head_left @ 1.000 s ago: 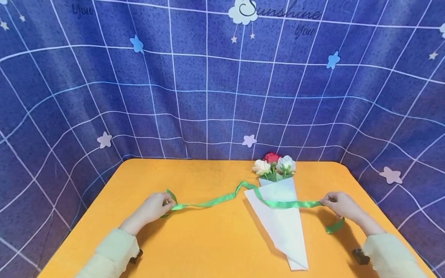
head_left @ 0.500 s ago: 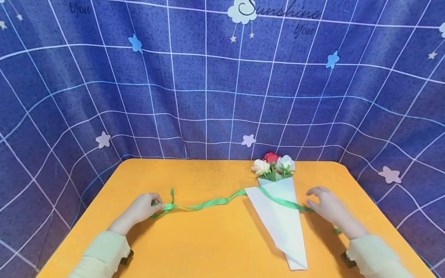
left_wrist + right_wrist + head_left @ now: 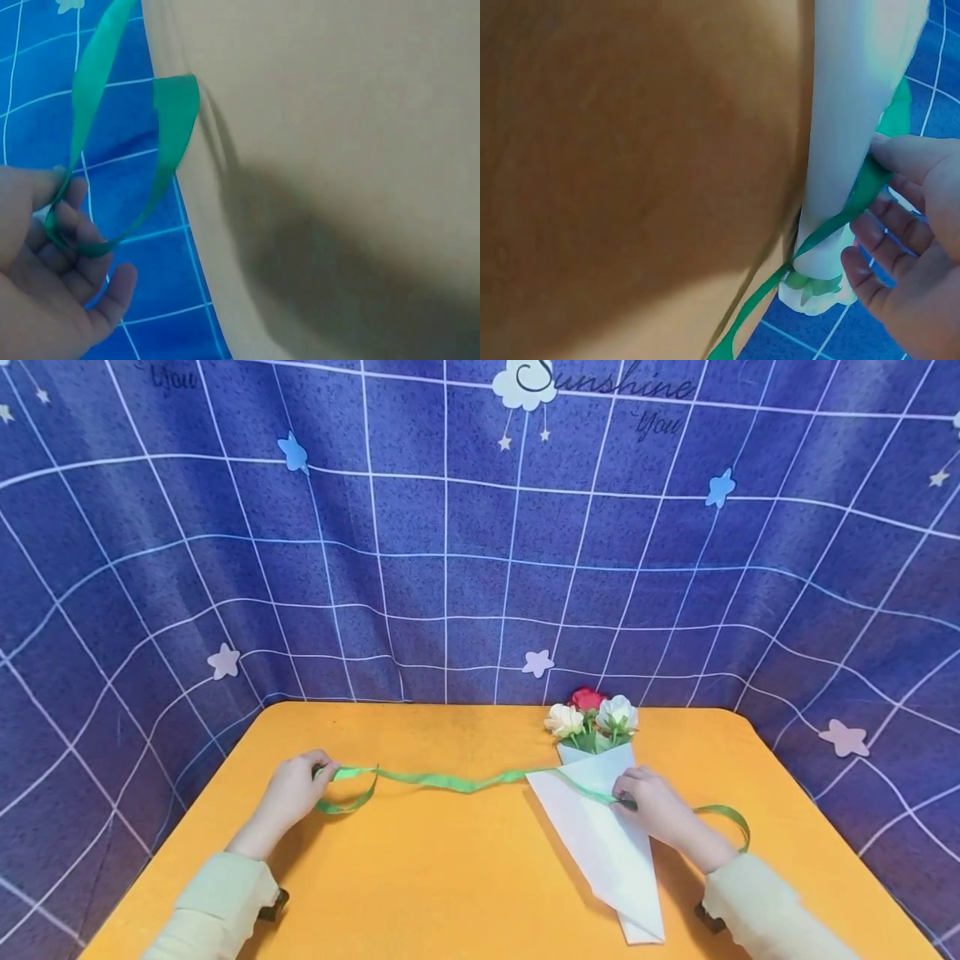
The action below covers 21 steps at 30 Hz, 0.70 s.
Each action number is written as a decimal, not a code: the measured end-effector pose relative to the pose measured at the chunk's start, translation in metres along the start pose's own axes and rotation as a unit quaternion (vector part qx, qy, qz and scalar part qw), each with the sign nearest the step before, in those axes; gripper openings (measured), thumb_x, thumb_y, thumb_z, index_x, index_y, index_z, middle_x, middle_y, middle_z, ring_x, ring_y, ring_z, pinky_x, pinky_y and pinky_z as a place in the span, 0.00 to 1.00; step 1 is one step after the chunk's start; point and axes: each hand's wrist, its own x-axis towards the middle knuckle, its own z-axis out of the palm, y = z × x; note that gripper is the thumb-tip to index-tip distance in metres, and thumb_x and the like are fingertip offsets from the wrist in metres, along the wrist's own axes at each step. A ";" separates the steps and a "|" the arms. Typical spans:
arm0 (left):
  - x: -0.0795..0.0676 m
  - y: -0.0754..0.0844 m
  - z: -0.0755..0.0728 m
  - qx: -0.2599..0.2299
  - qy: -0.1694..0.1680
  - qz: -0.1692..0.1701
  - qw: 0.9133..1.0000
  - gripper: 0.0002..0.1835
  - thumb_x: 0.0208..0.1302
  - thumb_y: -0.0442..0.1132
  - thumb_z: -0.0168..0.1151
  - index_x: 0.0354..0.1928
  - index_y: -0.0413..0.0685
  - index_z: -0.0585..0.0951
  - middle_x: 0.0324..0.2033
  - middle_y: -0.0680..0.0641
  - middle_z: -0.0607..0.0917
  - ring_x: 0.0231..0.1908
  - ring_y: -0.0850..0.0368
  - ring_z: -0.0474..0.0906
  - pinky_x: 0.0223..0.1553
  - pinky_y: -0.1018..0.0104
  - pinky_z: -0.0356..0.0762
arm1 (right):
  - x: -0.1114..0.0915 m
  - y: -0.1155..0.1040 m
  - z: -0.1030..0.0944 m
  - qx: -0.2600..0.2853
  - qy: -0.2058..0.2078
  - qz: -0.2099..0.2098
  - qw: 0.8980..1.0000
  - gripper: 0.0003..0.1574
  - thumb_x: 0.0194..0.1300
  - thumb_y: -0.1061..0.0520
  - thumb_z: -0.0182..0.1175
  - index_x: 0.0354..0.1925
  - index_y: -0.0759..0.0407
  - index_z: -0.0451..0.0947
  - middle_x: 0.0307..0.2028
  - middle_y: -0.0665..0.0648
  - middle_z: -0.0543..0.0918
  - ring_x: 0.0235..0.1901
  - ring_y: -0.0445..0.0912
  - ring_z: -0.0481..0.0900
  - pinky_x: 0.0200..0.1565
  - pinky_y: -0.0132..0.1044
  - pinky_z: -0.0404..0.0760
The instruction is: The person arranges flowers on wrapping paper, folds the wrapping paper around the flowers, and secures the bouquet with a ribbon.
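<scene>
A bouquet of artificial-looking roses [image 3: 588,718], red, cream and white, lies on the table in a white paper wrapper [image 3: 600,852]. A green ribbon [image 3: 457,782] runs from my left hand [image 3: 291,792] across the table and over the wrapper's upper part. Its left end is pinched between thumb and fingers, with a short tail [image 3: 178,124] looping free in the left wrist view. Over the wrapper's right side, my right hand [image 3: 654,806] pinches the ribbon between thumb and finger, the other fingers loosely curved. Beyond that wrist a ribbon tail [image 3: 731,818] curves outward.
The orange table [image 3: 420,877] has rounded far corners. A blue curtain [image 3: 412,527] with white grid lines and stars hangs behind and at both sides. A dark band with a small device [image 3: 273,906] shows at each cuff.
My right hand has moved left from beside the bouquet onto the wrapper, letting go of the ribbon and taking it again nearer the paper. My left hand has drawn left and slightly away, lifting the ribbon's end.
</scene>
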 end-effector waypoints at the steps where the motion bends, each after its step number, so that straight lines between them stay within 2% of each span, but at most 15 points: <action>1: -0.001 -0.001 -0.002 0.000 0.003 -0.009 1.000 0.09 0.67 0.40 0.57 0.31 0.43 0.79 0.16 0.52 0.73 0.17 0.58 0.63 0.21 0.65 0.62 | 0.000 0.000 0.000 0.003 -0.001 0.003 1.000 0.14 0.44 0.65 0.73 0.24 0.54 0.76 0.24 0.47 0.76 0.28 0.41 0.73 0.32 0.38 0.76; 6: -0.005 -0.006 -0.013 0.004 -0.001 -0.049 0.999 0.13 0.70 0.43 0.52 0.34 0.41 0.77 0.15 0.51 0.72 0.16 0.57 0.64 0.21 0.65 0.62 | -0.003 -0.001 -0.004 0.029 -0.018 0.044 0.998 0.13 0.47 0.66 0.70 0.26 0.53 0.76 0.25 0.46 0.77 0.29 0.40 0.74 0.32 0.37 0.78; 10: -0.009 -0.012 -0.019 0.006 -0.007 -0.060 0.998 0.15 0.69 0.47 0.52 0.32 0.42 0.77 0.14 0.52 0.72 0.17 0.57 0.63 0.22 0.64 0.62 | -0.006 0.002 -0.008 0.032 -0.033 0.067 0.997 0.15 0.48 0.66 0.70 0.26 0.51 0.74 0.25 0.46 0.77 0.28 0.40 0.75 0.31 0.36 0.78; 13: -0.011 -0.015 -0.021 0.005 -0.023 -0.047 0.999 0.17 0.67 0.51 0.55 0.32 0.43 0.78 0.15 0.52 0.72 0.18 0.58 0.64 0.22 0.65 0.63 | -0.008 0.004 -0.012 0.033 -0.043 0.072 0.996 0.16 0.48 0.66 0.69 0.25 0.51 0.72 0.25 0.46 0.77 0.26 0.38 0.73 0.28 0.33 0.76; 16: -0.012 -0.019 -0.021 -0.005 -0.054 -0.027 0.998 0.19 0.62 0.54 0.61 0.37 0.43 0.78 0.18 0.52 0.71 0.20 0.59 0.65 0.23 0.66 0.64 | -0.010 0.007 -0.016 0.033 -0.049 0.075 0.995 0.16 0.48 0.66 0.69 0.25 0.51 0.70 0.24 0.46 0.76 0.22 0.38 0.68 0.25 0.31 0.71; 19: -0.014 -0.022 -0.020 -0.030 -0.089 0.005 0.996 0.19 0.57 0.51 0.67 0.40 0.44 0.77 0.21 0.52 0.72 0.23 0.61 0.66 0.26 0.67 0.65 | -0.011 0.010 -0.019 0.022 -0.049 0.075 0.996 0.18 0.48 0.66 0.69 0.24 0.51 0.69 0.23 0.46 0.75 0.21 0.38 0.65 0.24 0.30 0.68; 21: -0.016 -0.023 -0.018 -0.051 -0.106 0.032 0.993 0.16 0.56 0.48 0.68 0.38 0.47 0.76 0.24 0.53 0.74 0.24 0.63 0.67 0.27 0.69 0.66 | -0.012 0.013 -0.020 0.015 -0.039 0.069 0.997 0.20 0.47 0.68 0.69 0.23 0.51 0.67 0.22 0.46 0.73 0.22 0.38 0.65 0.24 0.31 0.69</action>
